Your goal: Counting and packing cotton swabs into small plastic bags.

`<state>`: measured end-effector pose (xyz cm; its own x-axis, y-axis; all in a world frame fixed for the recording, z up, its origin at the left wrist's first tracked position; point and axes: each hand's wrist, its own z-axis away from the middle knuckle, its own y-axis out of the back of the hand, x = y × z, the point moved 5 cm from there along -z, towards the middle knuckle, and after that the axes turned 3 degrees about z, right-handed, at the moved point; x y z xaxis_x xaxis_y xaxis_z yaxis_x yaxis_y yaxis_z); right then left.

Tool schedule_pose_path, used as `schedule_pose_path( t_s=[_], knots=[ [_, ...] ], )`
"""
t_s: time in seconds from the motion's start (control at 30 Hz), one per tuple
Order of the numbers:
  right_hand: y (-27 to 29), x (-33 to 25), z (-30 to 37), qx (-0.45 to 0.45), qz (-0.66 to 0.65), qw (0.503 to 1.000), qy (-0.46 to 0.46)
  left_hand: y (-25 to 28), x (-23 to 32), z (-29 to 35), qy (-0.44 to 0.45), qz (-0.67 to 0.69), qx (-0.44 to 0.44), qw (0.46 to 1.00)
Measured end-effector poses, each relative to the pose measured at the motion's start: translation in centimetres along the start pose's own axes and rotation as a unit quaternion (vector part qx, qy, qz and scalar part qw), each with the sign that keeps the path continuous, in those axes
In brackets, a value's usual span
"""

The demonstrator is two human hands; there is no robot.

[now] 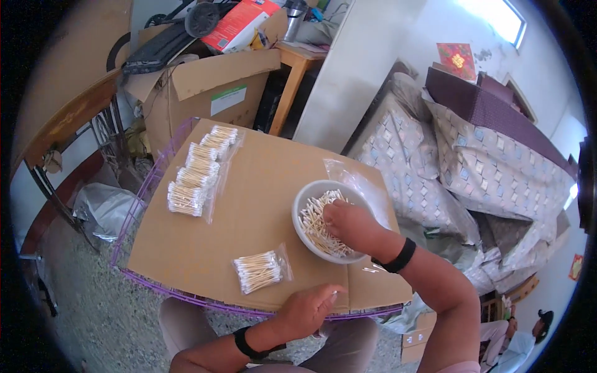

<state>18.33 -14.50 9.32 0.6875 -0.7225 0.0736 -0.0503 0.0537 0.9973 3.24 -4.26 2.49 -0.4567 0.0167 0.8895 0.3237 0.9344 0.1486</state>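
A grey-white bowl (pixel 298 231) full of loose cotton swabs (pixel 318 231) stands on the right half of a cardboard-topped table (pixel 261 180). My right hand (pixel 349 224) reaches into it, fingers curled down among the swabs and partly hidden. Near the front edge, my left hand (pixel 308 308) is closed, with a small white swab tip showing between thumb and fingers. A clear bag packed with cotton swabs (pixel 259 271) lies flat just beyond the left hand. Several more filled bags of swabs (pixel 198 171) overlap in a row at the far left.
Empty clear bags (pixel 354 177) lie behind the bowl, and a few stray swabs (pixel 373 269) beside it. A purple wire frame (pixel 134 224) edges the table. Beyond stand a large cardboard box (pixel 205 87) and covered furniture (pixel 404 143). Another person (pixel 519 339) sits at lower right.
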Motion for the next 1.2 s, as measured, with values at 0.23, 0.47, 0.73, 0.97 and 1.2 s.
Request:
schedule_pose_path(
  t_s=[0.23, 0.47, 0.73, 0.97, 1.2],
  knots=[
    [2.6, -0.2, -0.8, 0.066, -0.031, 0.997, 0.03, 0.1, 0.2, -0.4, 0.084, -0.012, -0.037, 0.996],
    [0.4, 0.1, -1.2, -0.015, 0.1, 0.994, 0.047, 0.1, 0.5, -0.6, 0.016, 0.002, 0.017, 1.0],
    [2.9, -1.8, 3.7, 0.105, -0.054, 0.993, 0.021, 0.2, -0.1, 0.3, 0.072, 0.022, 0.046, 0.996],
    [-1.4, -4.1, 12.5, 0.222, -0.464, 0.843, -0.158, 0.9, -0.3, -0.2, 0.089, 0.108, 0.101, 0.985],
    [-6.4, -7.4, 15.3, 0.238, -0.547, 0.777, -0.199, 1.3, -0.3, -0.3, 0.059, 0.138, 0.128, 0.98]
  ],
)
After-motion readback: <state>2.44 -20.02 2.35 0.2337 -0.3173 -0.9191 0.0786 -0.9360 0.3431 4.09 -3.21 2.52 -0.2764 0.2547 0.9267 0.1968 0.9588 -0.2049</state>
